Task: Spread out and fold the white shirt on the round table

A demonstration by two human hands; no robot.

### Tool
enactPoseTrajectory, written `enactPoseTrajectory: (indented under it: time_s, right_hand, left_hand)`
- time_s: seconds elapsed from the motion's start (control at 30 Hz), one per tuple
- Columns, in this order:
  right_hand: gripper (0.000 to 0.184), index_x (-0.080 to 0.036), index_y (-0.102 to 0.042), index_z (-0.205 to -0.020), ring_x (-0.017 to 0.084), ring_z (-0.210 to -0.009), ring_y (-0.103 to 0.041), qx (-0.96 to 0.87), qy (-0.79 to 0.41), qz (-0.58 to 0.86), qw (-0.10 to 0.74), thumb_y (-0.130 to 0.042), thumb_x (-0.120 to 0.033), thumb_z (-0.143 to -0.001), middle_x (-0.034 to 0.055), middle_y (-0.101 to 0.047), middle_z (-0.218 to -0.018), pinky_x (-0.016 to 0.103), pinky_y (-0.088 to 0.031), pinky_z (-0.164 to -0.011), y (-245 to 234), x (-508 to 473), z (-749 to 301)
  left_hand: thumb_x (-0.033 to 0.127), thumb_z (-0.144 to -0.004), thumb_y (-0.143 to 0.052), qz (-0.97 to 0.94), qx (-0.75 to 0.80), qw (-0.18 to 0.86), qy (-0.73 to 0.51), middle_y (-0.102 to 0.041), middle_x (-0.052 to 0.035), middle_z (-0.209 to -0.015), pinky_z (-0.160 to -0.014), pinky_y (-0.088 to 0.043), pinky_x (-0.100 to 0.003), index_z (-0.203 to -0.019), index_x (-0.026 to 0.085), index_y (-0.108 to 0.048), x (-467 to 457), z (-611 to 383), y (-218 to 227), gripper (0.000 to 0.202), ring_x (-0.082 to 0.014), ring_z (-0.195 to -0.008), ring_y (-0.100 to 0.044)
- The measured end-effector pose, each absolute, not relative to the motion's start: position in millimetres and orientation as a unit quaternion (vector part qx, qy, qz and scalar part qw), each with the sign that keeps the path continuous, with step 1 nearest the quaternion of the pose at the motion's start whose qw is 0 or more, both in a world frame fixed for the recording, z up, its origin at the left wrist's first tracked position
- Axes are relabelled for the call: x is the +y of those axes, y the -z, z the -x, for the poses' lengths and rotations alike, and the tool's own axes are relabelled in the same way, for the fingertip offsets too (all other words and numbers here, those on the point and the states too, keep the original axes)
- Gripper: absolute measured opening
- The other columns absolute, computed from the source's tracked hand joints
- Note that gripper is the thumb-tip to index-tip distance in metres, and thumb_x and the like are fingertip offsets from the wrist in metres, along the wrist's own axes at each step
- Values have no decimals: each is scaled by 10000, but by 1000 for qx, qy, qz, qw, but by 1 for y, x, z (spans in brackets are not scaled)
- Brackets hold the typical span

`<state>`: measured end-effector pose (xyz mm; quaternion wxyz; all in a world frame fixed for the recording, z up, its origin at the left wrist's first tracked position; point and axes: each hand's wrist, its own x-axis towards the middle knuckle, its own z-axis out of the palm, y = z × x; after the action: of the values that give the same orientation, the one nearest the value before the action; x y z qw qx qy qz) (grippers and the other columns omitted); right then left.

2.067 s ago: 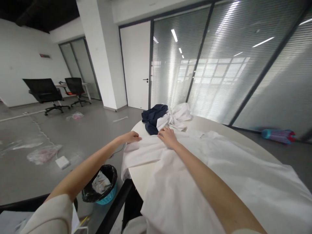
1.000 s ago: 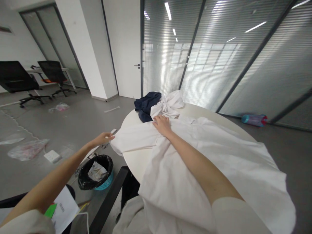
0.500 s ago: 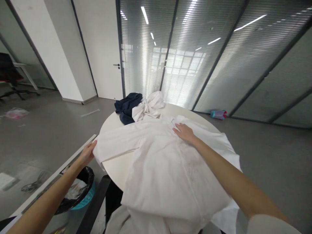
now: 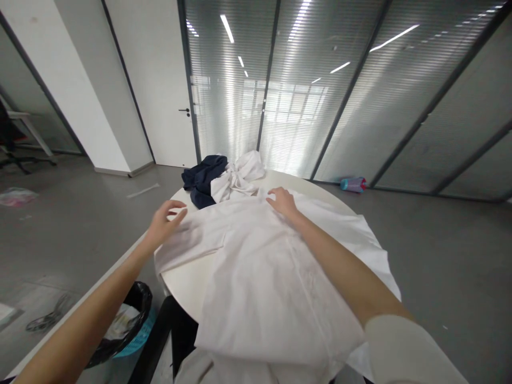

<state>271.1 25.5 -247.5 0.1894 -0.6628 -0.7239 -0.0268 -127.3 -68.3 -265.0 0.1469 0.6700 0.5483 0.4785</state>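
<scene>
A white shirt (image 4: 264,266) lies spread over a round white table (image 4: 184,280), its hem hanging off the near edge. Its left sleeve (image 4: 192,241) stretches out to the table's left rim. My left hand (image 4: 165,224) hovers just above that sleeve, fingers apart, holding nothing. Resting flat near the shirt's collar at the far side is my right hand (image 4: 283,201), its fingers spread on the cloth.
A dark blue garment (image 4: 200,178) and a crumpled white garment (image 4: 238,178) lie heaped at the table's far edge. A black-lined bin (image 4: 120,328) stands on the floor at the lower left. Glass partitions run behind, with a coloured roll (image 4: 352,184) at their foot.
My left hand has let go of the sleeve's end and lifted inward over the sleeve. My right hand slid left toward the collar. The view has turned slightly.
</scene>
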Motion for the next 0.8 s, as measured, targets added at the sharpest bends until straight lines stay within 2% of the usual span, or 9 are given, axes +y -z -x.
enactPoseTrajectory:
  time_s: [0.1, 0.17, 0.27, 0.33, 0.4, 0.5, 0.57, 0.67, 0.8]
  right_hand:
    - [324, -247, -659, -1202, 265, -1165, -585, -737, -13, 643, 207, -616, -367, -904, 99, -623, -1272, 378, -443, -962, 235, 61, -226]
    - [460, -250, -592, -1314, 277, -1205, -566, -738, -33, 641, 208, -641, -415, -887, 110, -602, -1321, 388, -442, -969, 234, 81, -200]
    - [623, -248, -489, -1425, 301, -1218, -558, -732, -60, 646, 209, -586, -561, -895, 133, -594, -1343, 448, -430, -984, 241, 102, -174]
    - [568, -234, -584, -1329, 303, -1167, -587, -715, -80, 661, 216, -435, -627, -947, 136, -654, -1236, 489, -415, -990, 246, 114, -165]
    - [542, -224, -676, -1187, 304, -1157, -585, -688, -67, 678, 251, -336, -595, -986, 141, -672, -1163, 497, -405, -998, 249, 127, -161]
    - [448, -251, -622, -1308, 307, -1238, -528, -664, -37, 673, 324, -460, -482, -959, 159, -582, -1305, 464, -411, -1007, 248, 156, -162]
    - [533, -275, -539, -1409, 311, -1289, -488, -662, -82, 660, 347, -571, -426, -898, 159, -510, -1390, 466, -405, -1025, 246, 179, -165]
    - [540, -228, -613, -1320, 323, -1286, -489, -640, -180, 648, 372, -678, -393, -810, 157, -532, -1358, 483, -391, -1044, 245, 212, -165]
    - [497, -111, -658, -1133, 270, -1089, -601, -649, -208, 607, 408, -675, -483, -805, 151, -651, -1121, 403, -478, -938, 249, 236, -158]
  left_hand:
    - [455, -837, -595, -759, 483, 85, -429, -612, -92, -1133, -999, -476, -413, -1039, 200, -637, -30, 78, 246, 327, -262, -1115, -583]
    - [381, -842, -606, -766, 479, 31, -428, -576, -119, -1191, -1057, -428, -419, -1089, 185, -647, 1, 57, 241, 318, -270, -1180, -551]
    - [353, -859, -613, -747, 531, -9, -400, -521, -165, -1317, -1035, -425, -449, -1198, 171, -635, 44, 40, 238, 385, -307, -1244, -518]
    - [387, -896, -588, -733, 562, -39, -382, -498, -177, -1389, -1027, -401, -486, -1262, 186, -613, 64, 35, 239, 419, -337, -1296, -478]
    - [414, -935, -538, -723, 575, -78, -375, -487, -172, -1438, -1057, -343, -514, -1297, 206, -597, 75, 33, 244, 422, -347, -1344, -433]
    - [431, -958, -500, -730, 571, -105, -360, -498, -159, -1454, -1099, -269, -518, -1324, 221, -583, 82, 34, 257, 430, -333, -1358, -427]
    - [437, -959, -496, -740, 566, -104, -350, -508, -157, -1450, -1111, -253, -512, -1350, 219, -566, 81, 36, 265, 453, -325, -1355, -436]
    - [446, -972, -469, -746, 557, -112, -347, -480, -162, -1474, -1129, -246, -505, -1397, 217, -534, 78, 37, 271, 487, -319, -1385, -407]
    - [553, -910, -555, -784, 516, -138, -315, -349, -121, -1572, -1166, -162, -580, -1464, 295, -483, 75, 37, 271, 615, -391, -1478, -217]
